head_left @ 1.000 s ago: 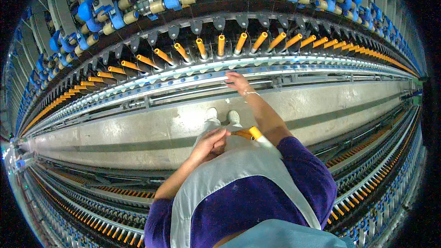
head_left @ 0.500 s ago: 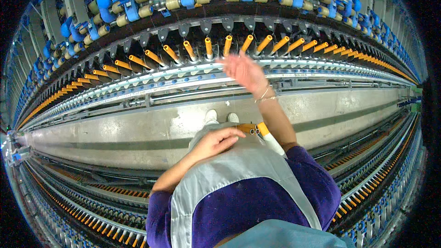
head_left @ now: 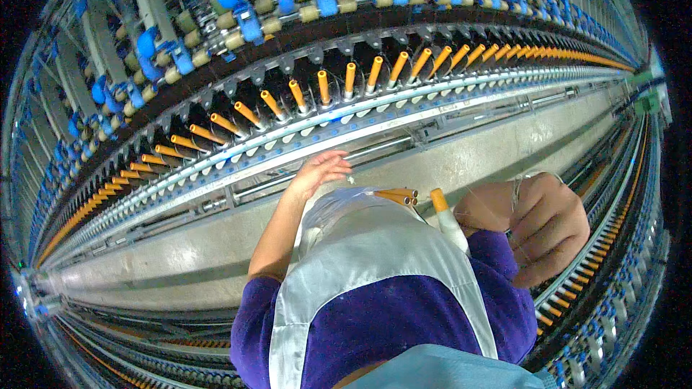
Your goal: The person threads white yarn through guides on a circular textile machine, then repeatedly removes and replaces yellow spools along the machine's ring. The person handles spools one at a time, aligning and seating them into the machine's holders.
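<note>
"Below the row of orange tubes (head_left: 323, 88), what's the left hand (head_left: 319, 173) got?"

"Nothing visible. Fingers loosely spread, slightly bent, near the apron (head_left: 375, 245)'s front edge. White speck (head_left: 351, 180) by the fingertips; can't tell if they touch it."

"Right hand (head_left: 551, 223)?"

"Close to camera, out at the person's right. Fingers folded, tips hidden. Can't tell how tightly it closes or whether it holds anything. Pale strands (head_left: 516, 193) at the wrist too fine to identify."

"Loose tubes?"

"A few brown-orange tubes (head_left: 395, 195) poke from the apron's front, ends showing, rest hidden. White-wound bobbin (head_left: 450, 229) just beside, orange tip up, lower end lost by the purple sleeve (head_left: 494, 252)."
</note>
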A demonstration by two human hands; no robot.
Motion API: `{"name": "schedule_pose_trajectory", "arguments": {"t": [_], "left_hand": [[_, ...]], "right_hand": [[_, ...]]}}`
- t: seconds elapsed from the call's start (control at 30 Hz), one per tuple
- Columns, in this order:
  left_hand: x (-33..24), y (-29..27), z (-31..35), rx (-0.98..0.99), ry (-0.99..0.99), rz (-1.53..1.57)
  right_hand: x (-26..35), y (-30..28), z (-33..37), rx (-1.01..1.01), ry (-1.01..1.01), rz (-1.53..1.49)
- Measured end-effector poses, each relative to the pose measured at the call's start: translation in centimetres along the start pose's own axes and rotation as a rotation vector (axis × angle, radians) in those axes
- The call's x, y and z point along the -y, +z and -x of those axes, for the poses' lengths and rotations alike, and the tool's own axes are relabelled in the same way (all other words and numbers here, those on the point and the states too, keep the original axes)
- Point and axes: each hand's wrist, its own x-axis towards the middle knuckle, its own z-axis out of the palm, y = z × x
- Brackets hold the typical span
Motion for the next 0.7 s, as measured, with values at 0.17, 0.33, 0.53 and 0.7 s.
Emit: {"name": "schedule_pose_trajectory", "arguments": {"t": [0.17,0.33,0.53,0.7], "left_hand": [[-4.5,-1.0,-5.9,-0.061,0.091,0.577],[-18.0,2.2,-7.5,-0.052,0.483,0.687],[-24.9,8.6,-2.1,-0.189,0.759,-0.300],[-23.4,11.6,2.9,-0.147,0.708,-0.567]], "right_hand": [[1.2,2.1,0.5,-0.160,0.108,0.132],[0.5,2.1,2.8,-0.111,0.211,-0.057],[-18.7,4.6,9.9,-0.620,1.376,0.483],[-26.9,2.8,6.4,-0.950,0.770,0.396]]}}
